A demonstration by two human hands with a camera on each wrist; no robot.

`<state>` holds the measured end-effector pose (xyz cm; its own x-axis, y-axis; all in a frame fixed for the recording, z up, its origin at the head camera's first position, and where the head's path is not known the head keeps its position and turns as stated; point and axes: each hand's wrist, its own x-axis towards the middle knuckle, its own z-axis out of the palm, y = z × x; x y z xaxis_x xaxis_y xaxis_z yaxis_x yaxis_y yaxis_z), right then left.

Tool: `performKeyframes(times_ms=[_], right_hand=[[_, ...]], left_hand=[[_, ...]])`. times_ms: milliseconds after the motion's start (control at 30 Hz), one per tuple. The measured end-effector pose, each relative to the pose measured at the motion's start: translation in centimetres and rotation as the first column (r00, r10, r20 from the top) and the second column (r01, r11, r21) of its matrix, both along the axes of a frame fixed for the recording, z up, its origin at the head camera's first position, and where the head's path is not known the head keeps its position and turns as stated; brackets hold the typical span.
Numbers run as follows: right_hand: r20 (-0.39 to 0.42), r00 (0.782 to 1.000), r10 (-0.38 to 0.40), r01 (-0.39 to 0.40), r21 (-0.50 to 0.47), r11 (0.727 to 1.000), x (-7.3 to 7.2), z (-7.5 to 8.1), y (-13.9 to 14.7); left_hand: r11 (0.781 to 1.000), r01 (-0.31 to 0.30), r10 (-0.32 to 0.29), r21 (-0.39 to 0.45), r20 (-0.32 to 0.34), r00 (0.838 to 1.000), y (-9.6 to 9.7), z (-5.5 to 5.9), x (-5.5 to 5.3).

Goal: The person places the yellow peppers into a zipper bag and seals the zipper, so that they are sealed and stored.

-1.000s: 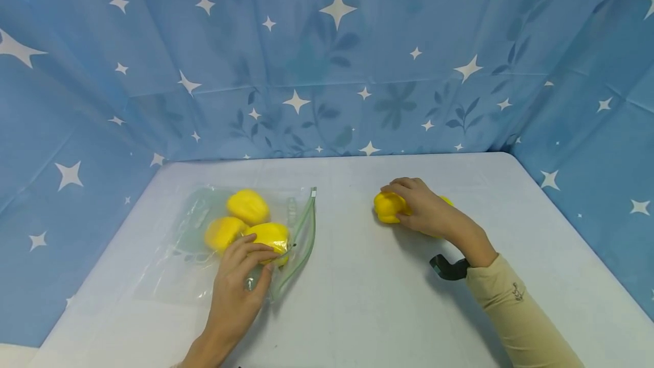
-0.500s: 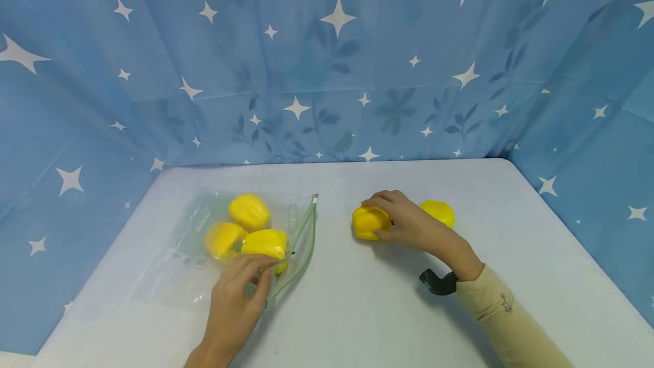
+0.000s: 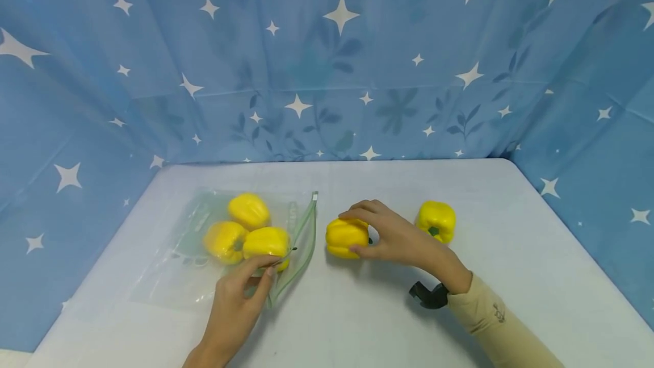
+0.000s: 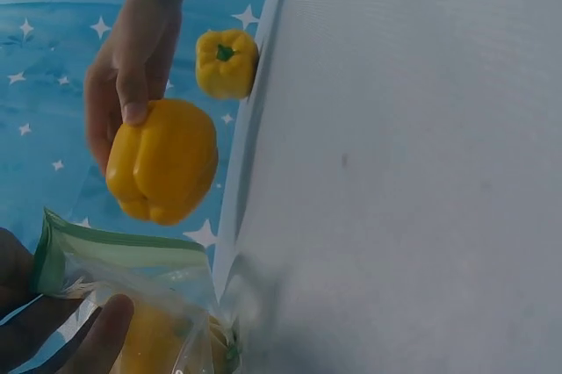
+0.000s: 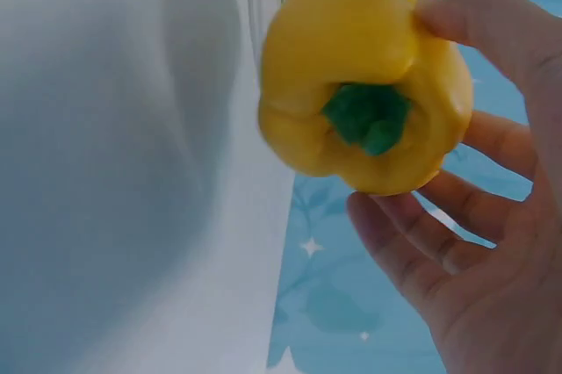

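My right hand [image 3: 403, 243] grips a yellow bell pepper [image 3: 343, 238] from the side, thumb below and fingers over the top. In the right wrist view the green stem [image 5: 367, 117] of this pepper points at the camera. My left hand [image 3: 232, 302] pinches the edge of a clear zip bag [image 3: 163, 285] near its mouth. The bag lies on its side with its green-edged mouth [image 4: 132, 247] parted towards the right. Three yellow bell peppers lie inside, one of them [image 3: 248, 211] at the back. The held pepper is just right of the mouth.
Another yellow bell pepper [image 3: 437, 221] stands at the right on the white table [image 3: 368, 322], its green stem facing me. A blue curtain with white stars [image 3: 337, 72] surrounds the table's back and sides. A black strap piece [image 3: 428, 295] sticks out from my right wrist.
My right hand has carried the yellow bell pepper left and towards me, nearer the bag, leaving the other pepper in full view. My left hand has closed its fingers onto the bag's edge.
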<state>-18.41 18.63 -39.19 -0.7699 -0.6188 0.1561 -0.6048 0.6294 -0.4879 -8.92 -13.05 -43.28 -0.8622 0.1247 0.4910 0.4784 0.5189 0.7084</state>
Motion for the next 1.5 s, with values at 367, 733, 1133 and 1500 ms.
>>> performKeyframes(times_ms=[367,733,1133,1500], right_hand=[[0.054,0.999,0.001,0.003,-0.085,0.996,0.8,-0.9,-1.9],[0.058,0.997,-0.041,0.050,-0.165,0.985,1.3,-2.1,-3.5],[0.037,0.989,-0.144,0.149,-0.277,0.949,1.9,-3.2,-5.4],[-0.004,0.999,-0.047,0.044,-0.294,0.955,2.2,-4.0,-6.5]], left_hand=[[0.994,0.078,-0.085,0.073,0.089,0.992,0.2,-0.1,0.2],[0.981,0.164,-0.166,0.102,0.015,0.986,0.4,-0.3,0.3],[0.975,0.197,-0.194,0.103,-0.039,0.980,0.4,-0.6,0.3],[0.971,0.214,-0.209,0.105,-0.058,0.976,0.6,-0.7,0.1]])
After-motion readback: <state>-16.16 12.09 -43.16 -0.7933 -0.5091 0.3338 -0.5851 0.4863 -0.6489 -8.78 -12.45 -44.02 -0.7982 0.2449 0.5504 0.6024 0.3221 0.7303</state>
